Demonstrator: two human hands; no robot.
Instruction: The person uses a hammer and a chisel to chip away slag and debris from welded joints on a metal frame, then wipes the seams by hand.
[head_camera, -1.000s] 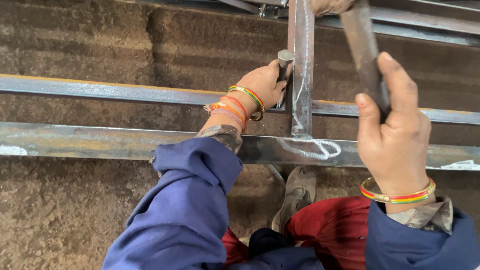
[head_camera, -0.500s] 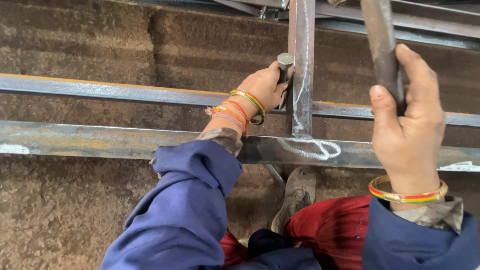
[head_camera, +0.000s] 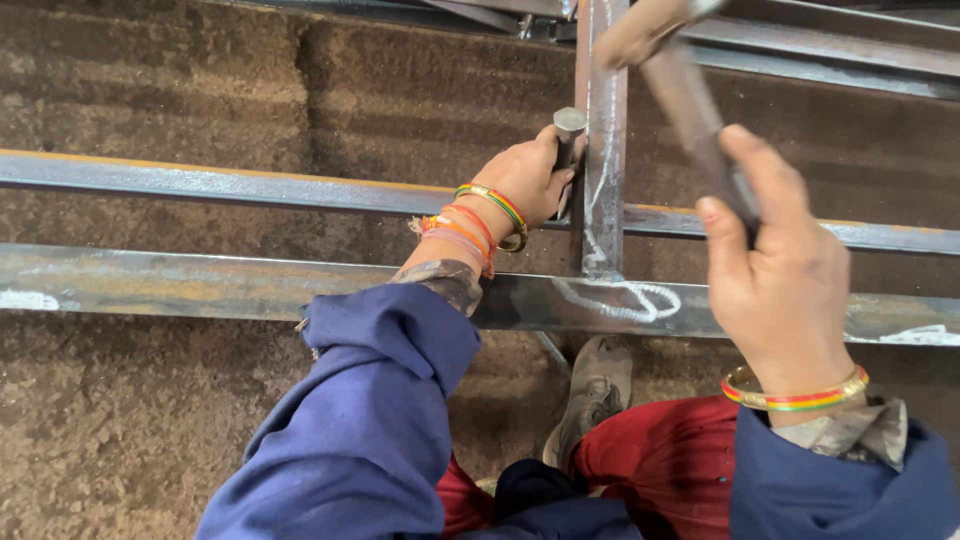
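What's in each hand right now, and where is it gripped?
Left hand grips a short steel punch below its top. Right hand grips a hammer low on its handle.

Ground (head_camera: 150, 420): bare brown packed earth, rough and crumbly. On it, a frame of grey steel bars. Near flat bar (head_camera: 200, 285), rust-stained, runs across the view. Far bar (head_camera: 200, 183) lies parallel, beyond the near flat bar. Upright bar (head_camera: 605, 150) crosses both, meeting the near flat bar at a chalk-marked joint. A dusty shoe (head_camera: 595, 395) rests on the earth just this side of the near flat bar.
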